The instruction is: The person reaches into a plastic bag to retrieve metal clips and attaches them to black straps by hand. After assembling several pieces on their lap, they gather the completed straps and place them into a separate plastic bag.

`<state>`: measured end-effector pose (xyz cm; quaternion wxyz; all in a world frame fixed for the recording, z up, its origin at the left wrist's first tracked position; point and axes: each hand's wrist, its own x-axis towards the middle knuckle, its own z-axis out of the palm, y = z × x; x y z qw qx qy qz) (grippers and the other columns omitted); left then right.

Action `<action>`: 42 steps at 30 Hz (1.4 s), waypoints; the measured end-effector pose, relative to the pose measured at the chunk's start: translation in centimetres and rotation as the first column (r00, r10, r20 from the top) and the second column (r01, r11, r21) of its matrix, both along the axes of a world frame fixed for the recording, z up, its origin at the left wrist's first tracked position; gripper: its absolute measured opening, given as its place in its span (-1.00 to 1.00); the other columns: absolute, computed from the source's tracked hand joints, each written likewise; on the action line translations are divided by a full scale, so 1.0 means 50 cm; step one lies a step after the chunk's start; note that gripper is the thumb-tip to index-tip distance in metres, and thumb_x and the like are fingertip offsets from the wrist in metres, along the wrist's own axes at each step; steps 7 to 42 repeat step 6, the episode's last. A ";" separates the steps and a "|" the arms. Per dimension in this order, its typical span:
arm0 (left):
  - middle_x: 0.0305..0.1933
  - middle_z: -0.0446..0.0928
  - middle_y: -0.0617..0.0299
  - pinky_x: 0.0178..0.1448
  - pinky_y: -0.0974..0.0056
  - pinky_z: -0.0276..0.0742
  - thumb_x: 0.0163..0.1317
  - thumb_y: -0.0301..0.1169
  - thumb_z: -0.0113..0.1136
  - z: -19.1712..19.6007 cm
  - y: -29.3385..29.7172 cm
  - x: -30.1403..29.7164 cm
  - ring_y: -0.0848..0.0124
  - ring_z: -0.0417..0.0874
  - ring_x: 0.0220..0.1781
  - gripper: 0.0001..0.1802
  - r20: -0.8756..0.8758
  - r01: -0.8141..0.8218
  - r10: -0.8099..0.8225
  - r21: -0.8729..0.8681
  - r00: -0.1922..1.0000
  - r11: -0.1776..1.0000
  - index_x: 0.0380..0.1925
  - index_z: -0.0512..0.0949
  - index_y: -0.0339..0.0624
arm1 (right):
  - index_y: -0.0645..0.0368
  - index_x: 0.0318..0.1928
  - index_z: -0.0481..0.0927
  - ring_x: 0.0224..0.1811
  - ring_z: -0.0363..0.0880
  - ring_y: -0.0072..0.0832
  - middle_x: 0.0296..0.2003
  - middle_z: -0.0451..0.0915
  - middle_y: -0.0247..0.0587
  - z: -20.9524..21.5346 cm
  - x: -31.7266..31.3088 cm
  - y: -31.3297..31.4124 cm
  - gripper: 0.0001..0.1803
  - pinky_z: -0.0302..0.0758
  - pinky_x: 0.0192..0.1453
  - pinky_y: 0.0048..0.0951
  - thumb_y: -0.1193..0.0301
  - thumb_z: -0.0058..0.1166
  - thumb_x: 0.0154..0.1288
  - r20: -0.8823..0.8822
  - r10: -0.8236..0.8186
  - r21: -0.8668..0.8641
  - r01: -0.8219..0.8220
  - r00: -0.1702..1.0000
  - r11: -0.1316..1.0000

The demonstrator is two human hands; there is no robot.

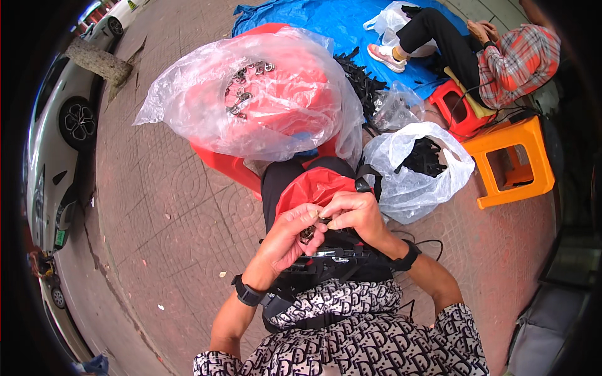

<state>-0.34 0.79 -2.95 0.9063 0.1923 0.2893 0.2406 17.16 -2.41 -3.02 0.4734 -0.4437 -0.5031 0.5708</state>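
My left hand (pixel 285 238) and my right hand (pixel 357 216) meet over my lap, both pinching a small metal clasp (pixel 308 233) with a black strap piece. A red plastic bag (pixel 313 187) lies on my knees just beyond the hands. In front of me a red tub (pixel 219 164) carries a big clear plastic bag (pixel 251 94) with metal clasps (pixel 241 94) inside. To my right stands a white plastic bag (pixel 407 182) filled with black strap pieces (pixel 423 156).
Another person (pixel 501 56) sits at the upper right on a red stool (pixel 458 109) beside a blue tarp (pixel 338 22) with more black straps. An orange stool (pixel 514 160) stands at right. Parked cars (pixel 56 131) line the left edge of the brick pavement.
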 end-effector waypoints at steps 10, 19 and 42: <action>-0.44 0.48 0.19 -0.67 0.50 0.35 0.21 -0.33 -0.02 -0.013 0.004 -0.010 0.51 0.46 -0.63 -0.77 0.110 0.137 -0.126 -0.096 0.986 0.986 -0.24 0.38 -0.27 | 0.32 -0.38 0.59 -0.41 0.50 -0.59 -0.46 0.56 -0.21 0.000 0.018 0.007 -0.79 0.38 -0.28 -0.64 0.63 0.07 -0.17 0.017 0.181 0.045 -0.182 0.983 0.982; -0.44 0.48 0.19 -0.67 0.50 0.35 0.21 -0.33 -0.02 -0.013 0.004 -0.010 0.51 0.46 -0.63 -0.77 0.110 0.137 -0.126 -0.096 0.986 0.986 -0.24 0.38 -0.27 | 0.32 -0.38 0.59 -0.41 0.50 -0.59 -0.46 0.56 -0.21 0.000 0.018 0.007 -0.79 0.38 -0.28 -0.64 0.63 0.07 -0.17 0.017 0.181 0.045 -0.182 0.983 0.982; -0.44 0.48 0.19 -0.67 0.50 0.35 0.21 -0.33 -0.02 -0.013 0.004 -0.010 0.51 0.46 -0.63 -0.77 0.110 0.137 -0.126 -0.096 0.986 0.986 -0.24 0.38 -0.27 | 0.32 -0.38 0.59 -0.41 0.50 -0.59 -0.46 0.56 -0.21 0.000 0.018 0.007 -0.79 0.38 -0.28 -0.64 0.63 0.07 -0.17 0.017 0.181 0.045 -0.182 0.983 0.982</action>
